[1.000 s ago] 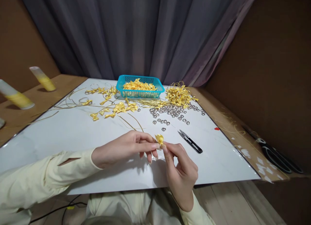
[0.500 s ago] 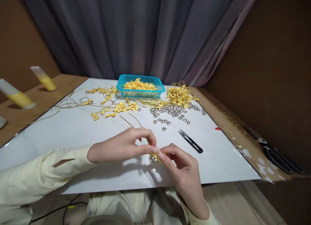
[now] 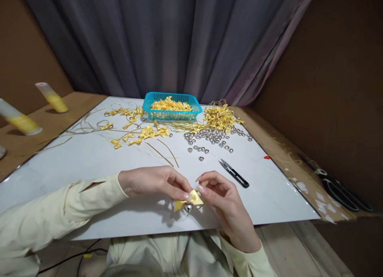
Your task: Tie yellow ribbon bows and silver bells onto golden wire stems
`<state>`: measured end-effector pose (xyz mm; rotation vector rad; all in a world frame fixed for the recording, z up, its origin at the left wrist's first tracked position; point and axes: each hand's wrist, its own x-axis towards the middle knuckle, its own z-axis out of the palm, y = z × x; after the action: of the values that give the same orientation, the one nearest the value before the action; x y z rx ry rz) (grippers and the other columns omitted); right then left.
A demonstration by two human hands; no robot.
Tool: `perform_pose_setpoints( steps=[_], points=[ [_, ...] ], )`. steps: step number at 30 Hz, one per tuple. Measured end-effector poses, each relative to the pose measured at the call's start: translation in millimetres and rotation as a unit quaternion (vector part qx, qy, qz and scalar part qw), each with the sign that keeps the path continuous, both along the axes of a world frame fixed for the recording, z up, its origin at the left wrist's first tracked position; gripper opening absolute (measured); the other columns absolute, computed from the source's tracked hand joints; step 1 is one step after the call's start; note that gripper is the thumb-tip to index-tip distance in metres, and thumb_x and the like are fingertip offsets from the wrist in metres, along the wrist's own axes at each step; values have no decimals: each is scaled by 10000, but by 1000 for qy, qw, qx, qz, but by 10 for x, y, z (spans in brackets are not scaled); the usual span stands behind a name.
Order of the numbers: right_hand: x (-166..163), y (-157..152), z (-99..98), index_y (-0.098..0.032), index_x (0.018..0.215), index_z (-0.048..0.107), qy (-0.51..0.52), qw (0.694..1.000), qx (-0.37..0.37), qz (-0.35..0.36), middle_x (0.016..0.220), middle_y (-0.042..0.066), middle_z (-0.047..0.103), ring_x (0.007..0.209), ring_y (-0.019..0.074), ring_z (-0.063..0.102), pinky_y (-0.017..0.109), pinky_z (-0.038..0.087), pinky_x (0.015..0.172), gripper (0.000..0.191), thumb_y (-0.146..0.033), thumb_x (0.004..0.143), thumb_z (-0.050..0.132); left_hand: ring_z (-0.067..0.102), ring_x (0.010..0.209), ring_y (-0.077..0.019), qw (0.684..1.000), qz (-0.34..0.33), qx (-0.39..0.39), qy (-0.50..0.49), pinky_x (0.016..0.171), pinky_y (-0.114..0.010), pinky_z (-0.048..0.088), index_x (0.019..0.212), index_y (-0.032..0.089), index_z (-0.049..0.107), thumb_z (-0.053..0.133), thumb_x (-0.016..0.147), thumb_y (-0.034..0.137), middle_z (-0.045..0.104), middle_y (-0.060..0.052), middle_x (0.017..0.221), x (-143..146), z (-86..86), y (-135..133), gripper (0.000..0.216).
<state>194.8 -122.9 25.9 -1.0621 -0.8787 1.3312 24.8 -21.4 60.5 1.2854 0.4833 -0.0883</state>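
Over the near edge of the white board [image 3: 89,165], both my hands pinch a small yellow ribbon bow [image 3: 191,200] with a silver bell hanging under it. My left hand [image 3: 155,181] grips the bow's left side with thumb and fingertips. My right hand [image 3: 223,199] grips its right side, fingers curled. Small black thread snips [image 3: 235,174] lie just beyond my right hand. Loose silver bells [image 3: 209,139] are scattered farther back.
A blue basket [image 3: 172,106] of yellow bows stands at the back centre, with more bows [image 3: 140,133] and gold cord [image 3: 221,116] around it. Two yellow thread spools [image 3: 50,96] lie at the left. Large black scissors [image 3: 341,191] rest at the right edge.
Both hands have drawn nearer and lower with the bow. The bow is now spread out between the fingertips, and the bell shows beneath it.
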Motion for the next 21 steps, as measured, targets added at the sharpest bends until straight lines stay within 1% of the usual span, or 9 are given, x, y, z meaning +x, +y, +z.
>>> perform_pose_setpoints(
  steps=[2,4,7,10,13,15,16,18,21],
  points=[
    [26,24,-11,-185,777,673,46,998,-29,16,635,-31,514,499,34,360,152,268,426,161,-253,664,765,515,649,-84,1000,15,-18,-1,653,-190,388,782,160,688,732,703,317,624,24,718,-3,-10,18,181],
    [53,48,-17,-173,758,662,109,992,-55,44,569,-47,445,465,30,294,160,211,401,167,-233,644,768,515,665,-94,998,43,-41,-17,672,-206,395,769,161,685,748,682,328,613,19,729,-7,-22,43,198],
    [87,73,-23,-172,756,656,199,974,-78,69,537,-54,368,471,47,268,178,192,399,159,-200,634,753,511,714,-116,993,88,-60,-48,712,-231,396,795,156,690,746,682,336,610,-3,773,-13,-51,84,219],
    [98,80,-29,-179,808,672,240,965,-83,67,607,-13,458,502,69,339,194,203,404,205,-200,617,744,506,742,-125,988,118,-72,-68,727,-234,383,828,138,697,738,689,336,616,-26,811,-13,-73,107,246],
    [69,77,-41,-176,817,685,213,974,-75,35,669,14,541,511,67,374,189,209,398,234,-175,594,754,504,746,-122,984,130,-85,-90,739,-233,376,807,136,690,732,695,324,613,-25,805,-5,-68,105,224],
    [33,74,-53,-170,795,689,169,983,-72,-1,665,11,562,489,49,359,176,206,389,215,-175,594,766,500,743,-119,985,125,-70,-99,735,-232,375,779,142,674,712,718,321,605,-16,791,-3,-47,101,193],
    [11,73,-59,-169,786,689,144,987,-73,-21,658,5,566,476,40,349,169,203,383,211,-188,594,773,498,740,-118,987,118,-48,-100,730,-232,375,771,145,666,699,734,319,600,-11,784,-4,-32,100,180],
    [-31,66,-70,-169,788,685,90,992,-71,-61,642,-9,564,458,33,343,161,209,372,228,-229,593,786,497,738,-120,990,98,22,-94,722,-236,380,773,152,656,669,767,309,595,-6,778,-11,0,101,157],
    [-89,50,-85,-168,814,678,-4,993,-40,-112,643,-11,570,449,43,371,173,257,367,239,-297,633,766,513,758,-128,985,58,136,-86,734,-249,400,825,163,654,615,814,290,600,-11,817,-19,27,86,133]
  ],
)
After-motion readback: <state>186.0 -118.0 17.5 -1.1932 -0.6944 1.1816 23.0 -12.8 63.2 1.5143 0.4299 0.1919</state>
